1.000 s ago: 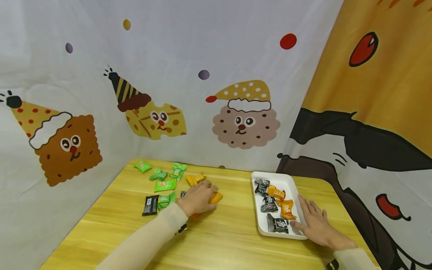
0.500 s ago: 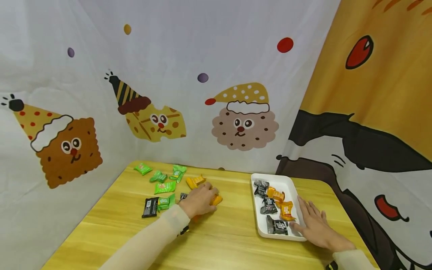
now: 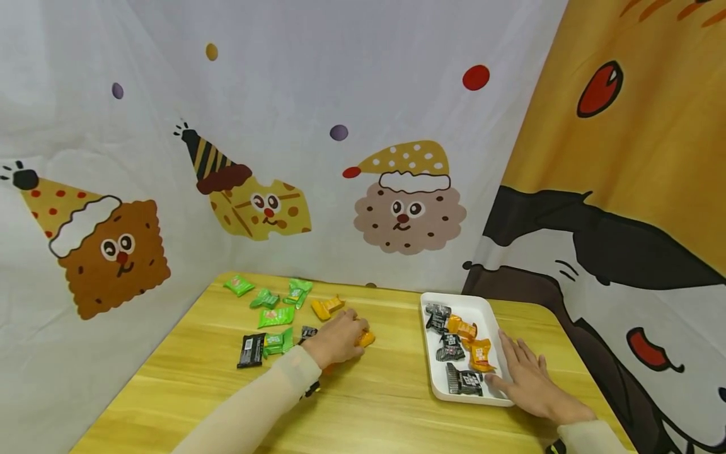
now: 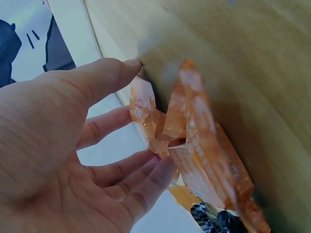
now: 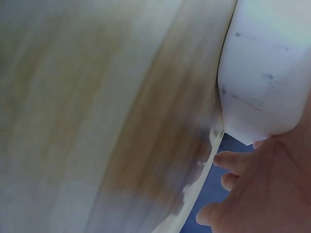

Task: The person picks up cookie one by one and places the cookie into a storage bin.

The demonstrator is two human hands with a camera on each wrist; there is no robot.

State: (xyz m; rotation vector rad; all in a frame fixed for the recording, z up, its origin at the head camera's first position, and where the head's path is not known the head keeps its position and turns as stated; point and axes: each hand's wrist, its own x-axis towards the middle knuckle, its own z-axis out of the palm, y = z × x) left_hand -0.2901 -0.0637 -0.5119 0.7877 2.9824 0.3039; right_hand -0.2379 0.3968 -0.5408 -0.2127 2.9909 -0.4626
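My left hand (image 3: 339, 339) reaches down over the wrapped candies left of centre. In the left wrist view its thumb and fingers pinch an orange-wrapped candy (image 4: 142, 104) close to the tabletop. A larger-looking orange wrapper (image 4: 206, 167) lies nearer that camera, beside the fingertips. Part of an orange candy (image 3: 366, 338) shows past my fingers in the head view; the palm side is hidden there. My right hand (image 3: 533, 381) lies with straight fingers along the right side of a white tray (image 3: 492, 309), thumb over its rim. Black candies (image 3: 465, 381) and orange candies (image 3: 481, 354) lie inside.
Several green candies (image 3: 276, 316) are spread at the table's back left. A black packet (image 3: 251, 350) lies near them, a black candy (image 3: 307, 333) beside my left wrist, and an orange candy (image 3: 327, 307) behind my hand. A printed curtain (image 3: 329, 75) hangs behind the wooden table (image 3: 374, 403).
My left hand has shifted slightly right among the candies, baring more of the black candy beside the wrist. My right hand stays at the tray. The head view has tilted a little.
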